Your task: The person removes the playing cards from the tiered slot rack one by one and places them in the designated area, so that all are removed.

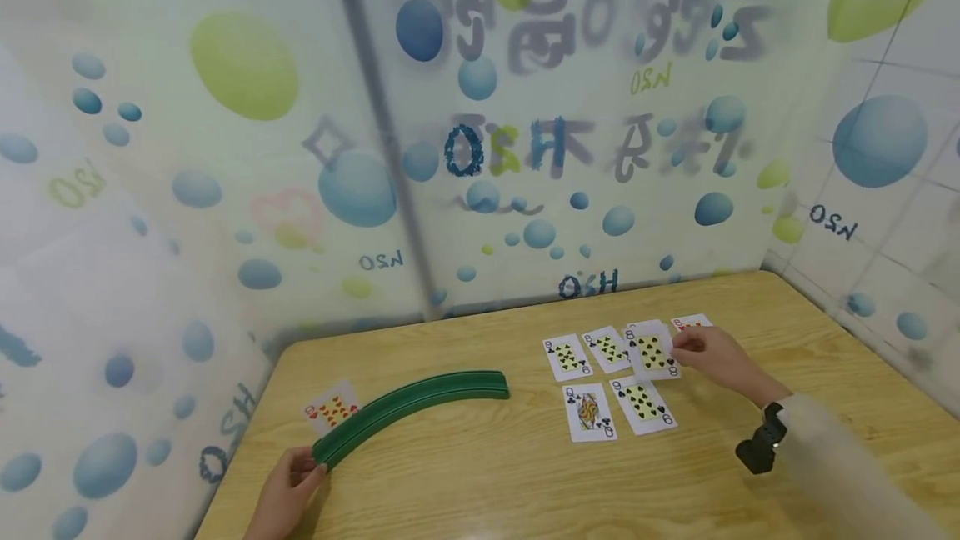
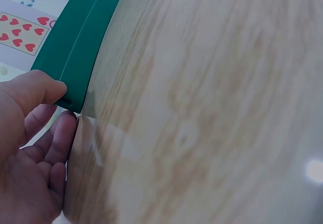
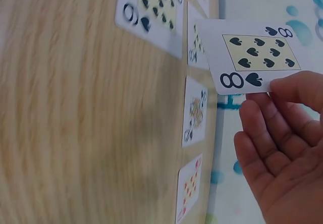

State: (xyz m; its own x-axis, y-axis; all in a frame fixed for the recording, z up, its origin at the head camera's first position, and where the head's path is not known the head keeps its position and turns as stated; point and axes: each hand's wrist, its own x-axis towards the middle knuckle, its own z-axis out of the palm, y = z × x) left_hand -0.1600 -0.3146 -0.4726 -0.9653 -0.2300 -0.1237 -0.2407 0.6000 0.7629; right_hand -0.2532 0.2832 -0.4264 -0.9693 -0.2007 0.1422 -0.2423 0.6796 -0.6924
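Note:
My left hand point(image 1: 283, 492) pinches the near left end of a green curved card holder point(image 1: 408, 397), thumb on its face in the left wrist view. A hearts card point(image 1: 330, 409) shows above the holder's left part, its lower portion hidden behind it. Between thumb and fingers, my right hand point(image 1: 716, 361) pinches an eight of spades point(image 3: 260, 50) by its edge. In the head view this card overlaps another card behind it. Near it lie a nine of spades point(image 1: 643, 405), a queen of clubs point(image 1: 589, 412) and two black number cards point(image 1: 567, 357), all face up.
The wooden table point(image 1: 465, 473) carries the face-up cards in two rows on its right half. A red card point(image 1: 691, 322) lies at the far right, and a face card point(image 3: 196, 111) shows in the right wrist view. Patterned curtains point(image 1: 525, 215) stand along the table's back and sides.

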